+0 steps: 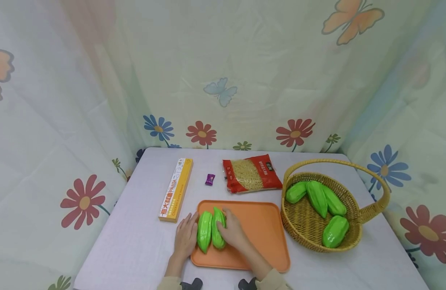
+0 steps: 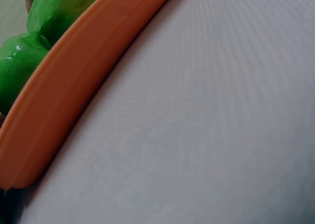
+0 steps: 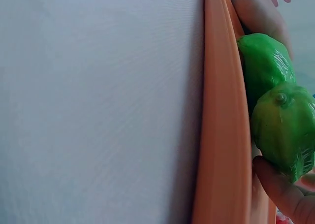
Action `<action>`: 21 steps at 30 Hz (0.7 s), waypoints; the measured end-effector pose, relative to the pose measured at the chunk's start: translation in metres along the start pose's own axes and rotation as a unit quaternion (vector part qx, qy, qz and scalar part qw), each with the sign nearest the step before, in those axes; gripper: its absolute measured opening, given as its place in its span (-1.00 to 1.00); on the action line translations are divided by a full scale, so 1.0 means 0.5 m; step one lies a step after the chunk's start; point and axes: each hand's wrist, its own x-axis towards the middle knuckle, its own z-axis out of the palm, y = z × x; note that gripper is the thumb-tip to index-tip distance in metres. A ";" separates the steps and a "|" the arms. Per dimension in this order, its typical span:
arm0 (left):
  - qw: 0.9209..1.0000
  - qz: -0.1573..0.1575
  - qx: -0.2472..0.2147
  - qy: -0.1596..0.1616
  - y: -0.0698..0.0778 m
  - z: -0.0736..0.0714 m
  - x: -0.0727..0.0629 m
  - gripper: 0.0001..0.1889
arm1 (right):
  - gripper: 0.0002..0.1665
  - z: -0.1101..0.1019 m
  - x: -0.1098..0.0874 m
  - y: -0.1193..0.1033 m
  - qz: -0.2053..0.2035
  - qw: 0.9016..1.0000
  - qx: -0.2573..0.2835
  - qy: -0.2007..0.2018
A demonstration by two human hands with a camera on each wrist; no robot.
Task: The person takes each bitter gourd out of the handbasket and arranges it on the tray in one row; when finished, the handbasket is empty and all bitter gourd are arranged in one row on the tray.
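Observation:
Two glossy green ridged vegetables, a left one (image 1: 204, 232) and a right one (image 1: 217, 237), lie side by side at the left end of an orange tray (image 1: 259, 229). My right hand (image 1: 232, 230) holds the right vegetable from its right side, thumb and fingers against it. In the right wrist view, the thumb (image 3: 280, 187) presses near its rounded, nubbed end. My left hand (image 1: 186, 235) rests along the tray's left edge beside the left vegetable, fingers extended forward. The left wrist view shows mostly the tray's outer wall (image 2: 74, 86) and the vegetables' ends.
Right of the tray stands a wicker basket (image 1: 304, 225) with a tall handle, holding several similar green vegetables. Behind the tray lie a red bag of pasta (image 1: 250, 173) and a small purple wrapped candy (image 1: 210, 179). A yellow-and-white pasta box (image 1: 176, 189) lies to the left.

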 end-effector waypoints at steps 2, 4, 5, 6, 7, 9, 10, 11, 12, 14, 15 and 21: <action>1.000 0.004 0.000 0.005 -0.001 0.001 -0.001 -0.59 | -0.42 0.000 -0.001 -0.001 0.001 1.000 0.001 -0.003; 1.000 0.010 0.002 0.010 -0.001 0.002 -0.001 -0.60 | -0.42 0.001 -0.002 0.000 0.001 1.000 -0.001 -0.007; 1.000 0.012 0.003 0.012 -0.002 0.003 -0.001 -0.60 | -0.42 0.000 -0.002 0.000 0.001 1.000 -0.001 -0.010; 1.000 0.015 0.003 0.014 -0.002 0.004 -0.001 -0.60 | -0.42 0.000 -0.001 0.000 0.001 1.000 0.000 -0.014; 1.000 0.015 0.002 0.014 -0.002 0.004 0.000 -0.60 | -0.42 0.000 -0.001 0.000 0.003 1.000 0.000 -0.018; 1.000 0.016 0.003 0.013 -0.002 0.005 0.000 -0.60 | -0.41 -0.002 0.000 0.000 0.006 1.000 -0.003 -0.026; 1.000 0.016 0.003 0.012 -0.002 0.005 0.000 -0.60 | -0.41 -0.002 0.000 0.000 0.006 1.000 -0.004 -0.029; 1.000 0.016 0.003 0.012 -0.002 0.004 0.000 -0.60 | -0.41 -0.003 0.000 -0.001 0.008 0.999 -0.005 -0.033; 1.000 0.015 0.002 0.011 -0.001 0.004 0.000 -0.60 | -0.41 -0.004 0.000 -0.001 0.010 0.999 -0.006 -0.037; 1.000 0.015 0.000 0.011 -0.001 0.003 0.000 -0.60 | -0.41 -0.006 -0.002 -0.003 0.014 0.999 -0.010 -0.043; 1.000 0.013 -0.001 0.011 -0.001 0.003 0.000 -0.60 | -0.42 -0.008 -0.003 -0.003 0.016 0.999 -0.011 -0.046; 1.000 0.010 0.002 0.009 -0.002 0.004 -0.001 -0.59 | -0.49 -0.014 -0.005 -0.002 0.019 0.998 -0.031 -0.047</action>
